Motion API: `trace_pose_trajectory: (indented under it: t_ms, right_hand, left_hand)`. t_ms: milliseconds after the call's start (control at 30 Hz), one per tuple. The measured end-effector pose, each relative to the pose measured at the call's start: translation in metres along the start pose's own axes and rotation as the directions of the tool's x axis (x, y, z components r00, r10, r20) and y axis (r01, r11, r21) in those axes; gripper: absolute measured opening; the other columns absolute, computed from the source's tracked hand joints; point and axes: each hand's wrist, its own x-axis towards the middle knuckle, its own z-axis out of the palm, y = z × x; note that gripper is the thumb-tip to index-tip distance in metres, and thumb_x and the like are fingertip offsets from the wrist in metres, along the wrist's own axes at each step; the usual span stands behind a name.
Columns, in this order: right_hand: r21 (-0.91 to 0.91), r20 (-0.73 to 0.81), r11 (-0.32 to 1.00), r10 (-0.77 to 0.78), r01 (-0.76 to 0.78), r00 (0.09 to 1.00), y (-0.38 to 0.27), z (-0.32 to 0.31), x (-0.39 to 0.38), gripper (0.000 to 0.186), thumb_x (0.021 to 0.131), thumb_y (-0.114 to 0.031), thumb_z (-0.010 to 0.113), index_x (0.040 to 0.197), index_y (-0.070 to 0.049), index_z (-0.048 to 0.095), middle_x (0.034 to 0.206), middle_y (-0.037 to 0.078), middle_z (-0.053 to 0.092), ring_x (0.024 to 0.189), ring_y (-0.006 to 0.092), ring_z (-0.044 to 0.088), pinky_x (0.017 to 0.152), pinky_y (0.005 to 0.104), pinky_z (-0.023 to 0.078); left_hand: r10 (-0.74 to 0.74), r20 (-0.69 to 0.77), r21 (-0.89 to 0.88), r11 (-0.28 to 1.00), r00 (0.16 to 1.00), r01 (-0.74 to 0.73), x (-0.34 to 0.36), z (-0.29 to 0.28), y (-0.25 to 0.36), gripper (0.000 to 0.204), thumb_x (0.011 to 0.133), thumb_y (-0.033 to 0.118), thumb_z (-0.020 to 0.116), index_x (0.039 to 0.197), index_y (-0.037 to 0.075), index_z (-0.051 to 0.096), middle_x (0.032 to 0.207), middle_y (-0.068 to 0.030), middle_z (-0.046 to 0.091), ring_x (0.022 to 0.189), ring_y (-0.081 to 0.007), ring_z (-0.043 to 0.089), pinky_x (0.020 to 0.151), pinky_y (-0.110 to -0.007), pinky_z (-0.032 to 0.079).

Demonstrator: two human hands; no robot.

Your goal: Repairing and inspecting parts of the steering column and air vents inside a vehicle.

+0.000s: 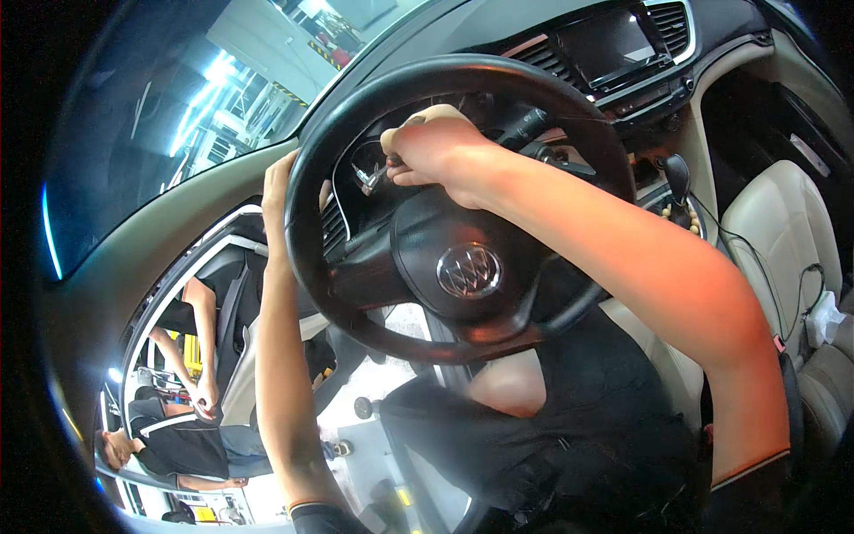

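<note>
In front of me is a black steering wheel point(342, 322) with a round emblem on its hub. My right hand point(431, 147) reaches over the hub and is closed in front of the instrument cluster. A small dark end shows in its fist, too little to name. Beside its fingers is a shiny metallic shape point(366, 181); I cannot tell whether it is held. My left hand point(279, 189) reaches past the wheel's left side, near the dashboard edge. The rim hides most of its fingers, with a bit of skin showing inside it.
A stalk point(525, 129) sticks out right of the column. Beyond are a centre screen point(605, 49) and a pale passenger seat point(783, 218) with a black cable. Through the open door at left, a person in dark clothes point(182, 449) and another person's arms point(200, 343) show.
</note>
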Motion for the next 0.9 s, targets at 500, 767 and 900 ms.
trace_pose_trajectory:
  t_ms: [500, 767, 900]
  right_hand:
    - [-0.049, 0.004, 0.976, -0.210, 0.210, 0.978, 0.017, -0.002, 0.033, 0.019, 0.075, -0.014, 0.061, 0.084, 0.002, 0.067, 0.080, 0.015, 0.067, 0.077, 0.0232, 0.064, 0.073, 0.0323, 0.049]
    - [-0.043, 0.028, 0.975, -0.219, 0.220, 0.975, 0.019, -0.002, 0.031, 0.019, 0.076, -0.014, 0.062, 0.084, 0.002, 0.067, 0.079, 0.013, 0.066, 0.074, 0.0186, 0.063, 0.071, 0.0327, 0.049]
    - [-0.049, 0.031, 0.976, -0.209, 0.210, 0.978, 0.021, -0.002, 0.033, 0.018, 0.077, -0.014, 0.062, 0.085, 0.001, 0.068, 0.079, 0.012, 0.065, 0.072, 0.0170, 0.062, 0.070, 0.0317, 0.048]
  left_hand:
    - [0.196, 0.034, 0.261, 0.945, 0.980, -0.198, 0.014, 0.042, -0.013, 0.039, 0.080, 0.014, 0.069, 0.115, 0.005, 0.056, 0.101, -0.0203, 0.063, 0.095, -0.0348, 0.063, 0.082, -0.039, 0.049]
    - [0.174, -0.073, 0.117, 0.979, 0.982, -0.165, 0.014, 0.046, -0.001, 0.029, 0.079, 0.010, 0.065, 0.105, 0.002, 0.057, 0.091, -0.0161, 0.061, 0.086, -0.0310, 0.062, 0.078, -0.037, 0.049]
    - [0.128, -0.030, 0.054, 0.991, 0.991, -0.126, 0.013, 0.044, -0.001, 0.031, 0.077, 0.008, 0.065, 0.106, 0.001, 0.057, 0.093, -0.0163, 0.061, 0.089, -0.0307, 0.062, 0.080, -0.038, 0.049]
